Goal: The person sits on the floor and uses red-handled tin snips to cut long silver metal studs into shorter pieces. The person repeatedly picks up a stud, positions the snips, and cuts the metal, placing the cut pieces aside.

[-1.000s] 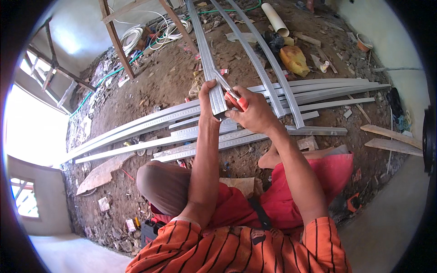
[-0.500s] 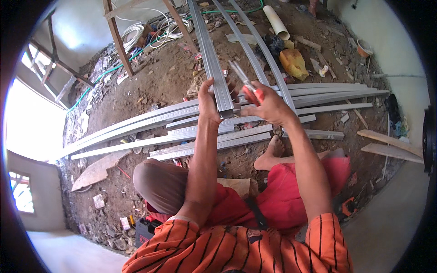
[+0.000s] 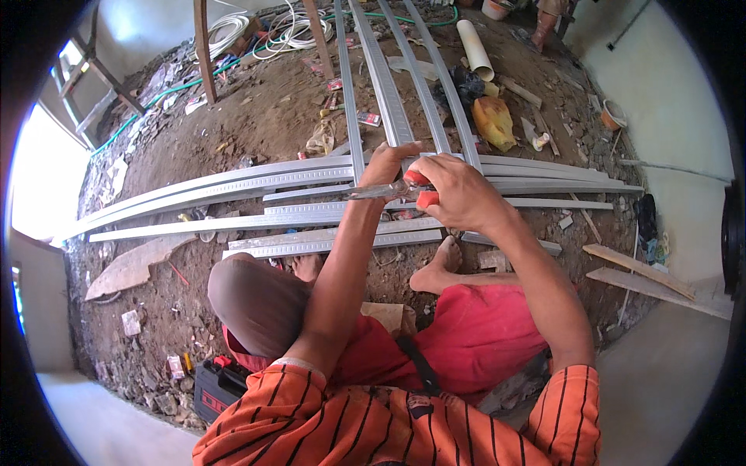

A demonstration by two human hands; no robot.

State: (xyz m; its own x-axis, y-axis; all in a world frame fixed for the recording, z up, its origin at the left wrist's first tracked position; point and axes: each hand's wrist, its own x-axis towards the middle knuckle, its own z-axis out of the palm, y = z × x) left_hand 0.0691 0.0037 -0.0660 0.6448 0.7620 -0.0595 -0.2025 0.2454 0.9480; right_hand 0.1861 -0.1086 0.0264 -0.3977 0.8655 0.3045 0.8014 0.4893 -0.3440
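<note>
Snips swung leftwd, R hand fingers round handles, blades beyond

You have bright daylight coming from the opening on your left, blown out to white. The fisheye lens bows the metal strips and blackens the corners; the floor looks fairly sharp.

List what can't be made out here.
Head view:
Metal channel: near end hidden by the left hand; far end cut by the top edge.
Red-handled snips: grips partly covered by the right hand.
Co-worker's leg: body cut off by the top edge.
Black case: partly behind the orange sleeve.
</note>
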